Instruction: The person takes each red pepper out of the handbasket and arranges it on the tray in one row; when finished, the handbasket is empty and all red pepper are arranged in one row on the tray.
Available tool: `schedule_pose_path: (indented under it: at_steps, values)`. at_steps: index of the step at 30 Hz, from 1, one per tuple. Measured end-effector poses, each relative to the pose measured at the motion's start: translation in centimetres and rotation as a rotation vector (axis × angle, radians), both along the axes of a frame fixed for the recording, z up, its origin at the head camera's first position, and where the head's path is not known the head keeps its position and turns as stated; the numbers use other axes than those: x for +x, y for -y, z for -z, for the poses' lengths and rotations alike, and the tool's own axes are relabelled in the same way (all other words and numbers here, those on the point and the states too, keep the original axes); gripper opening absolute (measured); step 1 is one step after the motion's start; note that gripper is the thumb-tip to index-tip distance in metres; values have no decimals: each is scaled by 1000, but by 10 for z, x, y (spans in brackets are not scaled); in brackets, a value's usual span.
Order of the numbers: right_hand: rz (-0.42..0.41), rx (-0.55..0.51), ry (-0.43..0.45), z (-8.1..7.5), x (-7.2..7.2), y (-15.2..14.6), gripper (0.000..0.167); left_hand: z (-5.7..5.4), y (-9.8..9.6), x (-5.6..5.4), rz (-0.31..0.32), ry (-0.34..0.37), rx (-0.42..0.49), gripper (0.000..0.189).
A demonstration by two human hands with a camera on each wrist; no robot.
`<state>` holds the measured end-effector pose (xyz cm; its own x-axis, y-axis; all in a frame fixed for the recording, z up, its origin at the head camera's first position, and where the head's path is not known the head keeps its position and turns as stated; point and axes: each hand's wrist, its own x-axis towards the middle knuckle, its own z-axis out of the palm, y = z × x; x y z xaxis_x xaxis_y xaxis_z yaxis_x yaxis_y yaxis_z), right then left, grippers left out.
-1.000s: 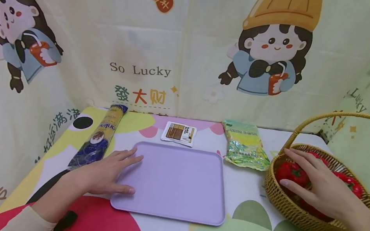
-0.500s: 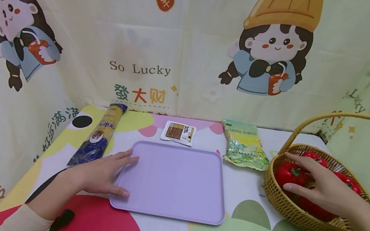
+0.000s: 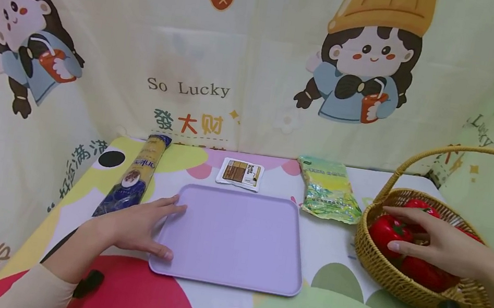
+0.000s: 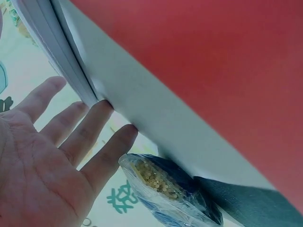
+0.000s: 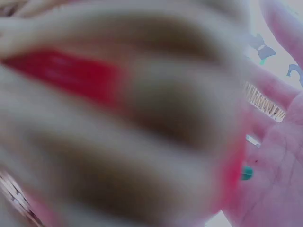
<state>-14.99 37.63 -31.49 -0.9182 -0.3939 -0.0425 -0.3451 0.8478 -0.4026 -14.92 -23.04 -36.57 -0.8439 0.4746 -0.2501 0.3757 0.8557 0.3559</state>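
Right hand [image 3: 444, 249] at the red vegetable [image 3: 382, 233]

On my head feed, the glossy vegetable sits in the woven basket [image 3: 367, 259], green stem [image 3: 400, 230] upward. The smooth lilac tray [image 3: 232, 239] lies long axis left to right, with the left hand [image 3: 139, 228] spread at its left edge. The right thumb and forefinger are closer than a second ago; I can't tell if they pinch.

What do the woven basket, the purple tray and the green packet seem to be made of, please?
Basket: probably wicker or rattan with a low sheen, judging by its interlaced tan strands, though a synthetic imitation is possible.
Tray: likely plastic, smooth and satin; its even colour and rounded corners suggest moulding.
Green packet: apparently plastic film, glossy, with wrinkles and bright highlights.
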Motion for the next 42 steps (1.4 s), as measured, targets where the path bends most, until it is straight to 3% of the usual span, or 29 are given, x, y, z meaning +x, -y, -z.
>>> schedule_pose_path:
  at_steps: [6,10,17,22,28,34,42]
  values:
    - [-63,47,-10,-8,-5,-1,68,1,1,2,-13,13,9,112]
    - [-58,62,11,-11,-7,-2,65,1,3,1,-11,-1,-2,112]
    - [-157,-42,75,-7,-18,-7,61,1,3,0,-8,3,-3,112]
    - [-151,-62,142,-6,-23,-14,66,2,2,-2,18,-27,-8,111]
    - [-142,-48,178,-5,-24,-18,68,3,6,-5,36,-16,20,112]
    - [-148,-79,206,-3,-25,-17,66,-2,13,-6,63,48,96,116]
    - [-156,-86,228,-4,-28,-12,68,-7,15,-4,17,197,141,119]
